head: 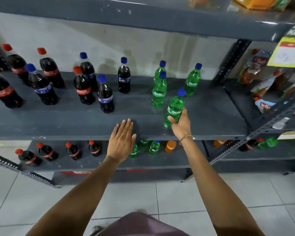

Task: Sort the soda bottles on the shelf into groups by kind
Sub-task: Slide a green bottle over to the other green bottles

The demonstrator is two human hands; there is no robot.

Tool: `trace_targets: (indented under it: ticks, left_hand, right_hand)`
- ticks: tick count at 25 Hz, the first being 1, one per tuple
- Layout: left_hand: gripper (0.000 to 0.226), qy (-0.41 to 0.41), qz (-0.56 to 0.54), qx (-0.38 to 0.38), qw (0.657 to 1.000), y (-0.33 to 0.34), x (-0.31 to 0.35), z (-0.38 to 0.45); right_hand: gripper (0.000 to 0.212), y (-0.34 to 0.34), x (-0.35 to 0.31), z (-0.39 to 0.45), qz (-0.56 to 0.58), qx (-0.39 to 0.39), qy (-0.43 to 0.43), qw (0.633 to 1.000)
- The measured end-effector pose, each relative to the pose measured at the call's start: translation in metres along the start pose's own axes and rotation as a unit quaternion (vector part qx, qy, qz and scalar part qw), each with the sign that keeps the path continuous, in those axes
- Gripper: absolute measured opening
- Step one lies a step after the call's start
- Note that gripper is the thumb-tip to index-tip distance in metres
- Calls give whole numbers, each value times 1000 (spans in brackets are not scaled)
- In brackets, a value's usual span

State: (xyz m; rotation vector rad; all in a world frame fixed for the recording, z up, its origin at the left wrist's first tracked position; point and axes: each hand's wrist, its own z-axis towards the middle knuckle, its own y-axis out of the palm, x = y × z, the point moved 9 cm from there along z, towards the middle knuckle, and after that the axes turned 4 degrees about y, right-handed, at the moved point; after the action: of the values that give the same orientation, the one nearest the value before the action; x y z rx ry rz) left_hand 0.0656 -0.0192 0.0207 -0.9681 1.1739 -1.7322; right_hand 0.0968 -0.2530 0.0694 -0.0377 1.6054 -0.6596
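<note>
My right hand grips a green Sprite bottle by its lower body near the front right of the grey shelf. Three more Sprite bottles stand just behind it, at the right. My left hand lies flat and open on the shelf's front edge, holding nothing. Dark cola bottles fill the left and middle: red-capped Coca-Cola bottles mixed among blue-capped Pepsi bottles, with one Pepsi bottle standing alone in the middle.
The lower shelf holds red-capped cola bottles, green bottles and an orange bottle. Snack packets sit on the neighbouring rack to the right. A metal upright bounds the shelf's right end. Another shelf hangs overhead.
</note>
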Motion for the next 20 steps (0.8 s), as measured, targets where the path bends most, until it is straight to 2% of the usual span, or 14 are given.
trace_targets:
  ticks: [8, 20]
  left_hand:
    - [62, -12, 19, -14, 1000, 12, 17, 9]
    - [62, -8, 6, 14, 1000, 7, 19, 10]
  right_hand:
    - [48, -66, 24, 61, 0, 47, 28, 999]
    - [48, -63, 21, 101, -3, 50, 32, 998]
